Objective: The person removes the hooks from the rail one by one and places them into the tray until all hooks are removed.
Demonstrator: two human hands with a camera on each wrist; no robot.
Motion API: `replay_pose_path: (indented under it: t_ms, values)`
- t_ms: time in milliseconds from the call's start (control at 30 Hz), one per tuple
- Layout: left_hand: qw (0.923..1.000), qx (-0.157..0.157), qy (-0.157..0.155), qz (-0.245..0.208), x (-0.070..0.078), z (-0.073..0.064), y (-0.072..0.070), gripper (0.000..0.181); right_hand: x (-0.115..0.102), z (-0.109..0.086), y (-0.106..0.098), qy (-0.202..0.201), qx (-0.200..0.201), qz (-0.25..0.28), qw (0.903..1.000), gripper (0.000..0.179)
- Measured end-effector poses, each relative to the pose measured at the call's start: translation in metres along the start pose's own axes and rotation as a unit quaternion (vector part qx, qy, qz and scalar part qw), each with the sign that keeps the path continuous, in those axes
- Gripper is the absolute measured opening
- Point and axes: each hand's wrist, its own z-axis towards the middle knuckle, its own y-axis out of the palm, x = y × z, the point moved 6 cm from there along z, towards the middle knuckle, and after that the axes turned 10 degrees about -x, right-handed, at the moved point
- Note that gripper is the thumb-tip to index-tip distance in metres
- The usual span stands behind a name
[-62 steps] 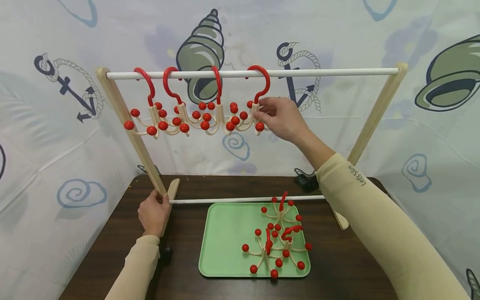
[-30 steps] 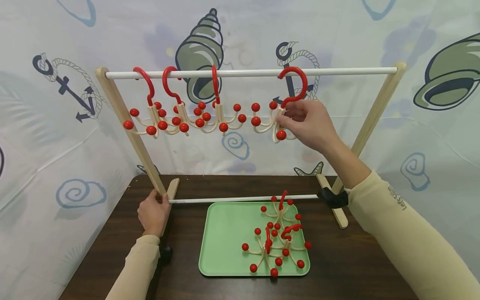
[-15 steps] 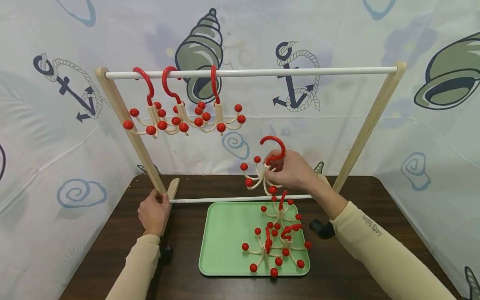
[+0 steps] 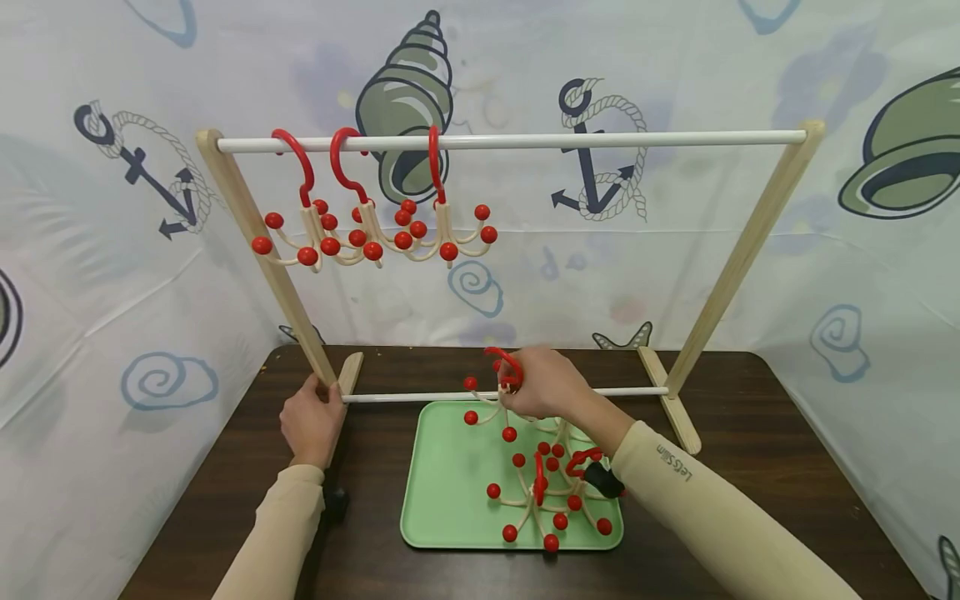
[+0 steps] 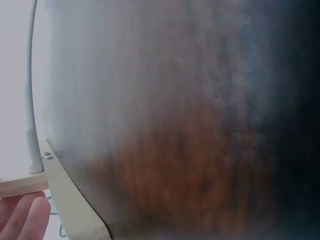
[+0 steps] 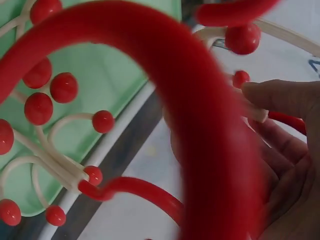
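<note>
My right hand [image 4: 551,385] pinches the cream stem of a claw hanger [image 4: 513,367] with a red hook and red ball tips, over the back edge of a green tray [image 4: 438,483]. In the right wrist view, thumb and fingers close on the stem [image 6: 256,112]. Several like hangers [image 4: 537,493] stand bunched on the tray's right side. Three more hang by their hooks [image 4: 437,167] from the left part of a rack's white top bar [image 4: 637,140]. My left hand [image 4: 310,419] grips the foot of the rack's left wooden post [image 4: 296,312].
A lower white rod [image 4: 420,398] runs just behind the tray. The right wooden post [image 4: 738,267] stands on a flat foot [image 4: 678,417]. Everything is on a dark brown table [image 4: 360,517], with a patterned cloth [image 4: 517,83] behind.
My right hand has lifted the fourth hanger off the top bar, moved it right, then lowered it to the tray's back edge. My left hand has stayed at the post.
</note>
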Motion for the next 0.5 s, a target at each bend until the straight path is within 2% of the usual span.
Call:
replay_pose_path:
  t_ms: [133,233,400,500]
  values:
    - [1.0,0.001,-0.001,0.001,-0.001,-0.001,0.0,0.016,-0.002,0.006,0.014,0.005,-0.015,-0.047,0.9988,0.008]
    - [1.0,0.002,0.0,0.001,-0.001,-0.001,-0.001,0.016,-0.003,0.007,0.021,0.002,-0.025,-0.062,0.9977,0.013]
    - [1.0,0.004,0.002,-0.002,-0.003,0.0,0.001,0.016,0.005,0.009,0.029,0.011,-0.035,-0.049,0.9981,0.023]
    - [1.0,0.005,0.002,-0.004,-0.002,0.0,0.001,0.015,0.011,0.011,0.033,0.019,-0.039,-0.044,0.9981,0.022]
